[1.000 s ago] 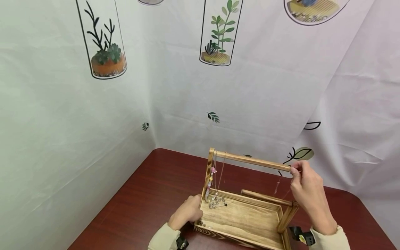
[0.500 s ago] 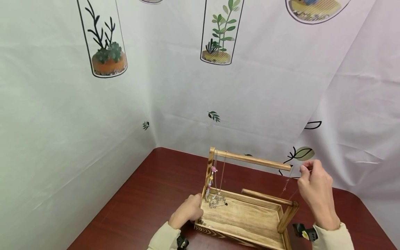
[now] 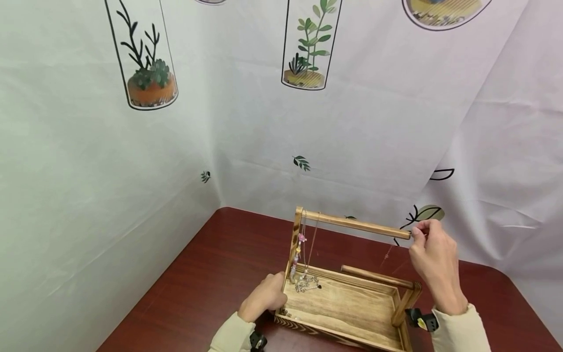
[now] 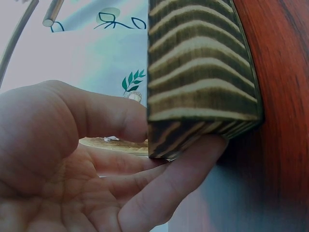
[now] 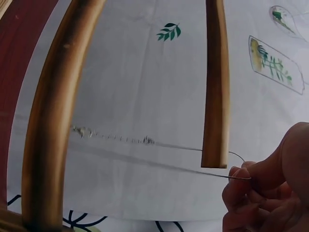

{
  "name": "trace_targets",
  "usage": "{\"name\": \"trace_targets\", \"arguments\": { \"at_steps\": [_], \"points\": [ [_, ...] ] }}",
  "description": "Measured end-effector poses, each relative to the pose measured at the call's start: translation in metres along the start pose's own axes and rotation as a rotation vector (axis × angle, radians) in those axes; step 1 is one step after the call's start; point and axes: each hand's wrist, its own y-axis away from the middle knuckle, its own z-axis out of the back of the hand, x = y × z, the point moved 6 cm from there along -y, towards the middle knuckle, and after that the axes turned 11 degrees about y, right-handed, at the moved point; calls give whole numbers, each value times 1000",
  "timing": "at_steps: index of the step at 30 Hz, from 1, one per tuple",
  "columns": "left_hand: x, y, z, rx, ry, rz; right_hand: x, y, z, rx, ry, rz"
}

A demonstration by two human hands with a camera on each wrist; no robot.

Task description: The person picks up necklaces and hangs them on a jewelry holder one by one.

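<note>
My right hand (image 3: 435,264) pinches a thin necklace (image 5: 178,146) between thumb and fingertips, just beyond the free end of the upper wooden bar (image 3: 356,225). In the right wrist view the chain's loop straddles that bar end (image 5: 216,159), one strand on each side, and small beads dangle lower along it. At the near left corner of the wooden jewelry stand (image 3: 352,303), my left hand (image 3: 266,296) grips the tray wall; the left wrist view has the thumb on one face and fingers (image 4: 169,183) under the striped corner (image 4: 203,82).
A pink beaded strand (image 3: 301,238) and fine chains hang at the upper bar's left end. A heap of silver chain (image 3: 308,283) lies in the tray. The lower bar (image 3: 378,277) juts from the right post (image 3: 406,305). White printed cloth (image 3: 369,127) backs the red-brown table (image 3: 189,288).
My right hand shifted right, off the upper bar's end, then came back left to it with the necklace. The left hand stays on the tray corner.
</note>
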Motion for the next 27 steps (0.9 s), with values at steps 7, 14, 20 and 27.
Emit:
{"name": "trace_targets", "arguments": {
  "at_steps": [7, 14, 20, 27],
  "points": [
    [0, 1, 1, -6, -6, -1, 12, 7, 1, -51, -6, 31],
    [1, 1, 1, -13, -16, 0, 37, 12, -7, -74, -26, 122],
    [1, 1, 0, -14, -44, 1, 52, 15, -17, -65, -50, 150],
    [0, -1, -1, 0, -30, 5, 71, 13, -23, -64, -88, 188]
  ]
}}
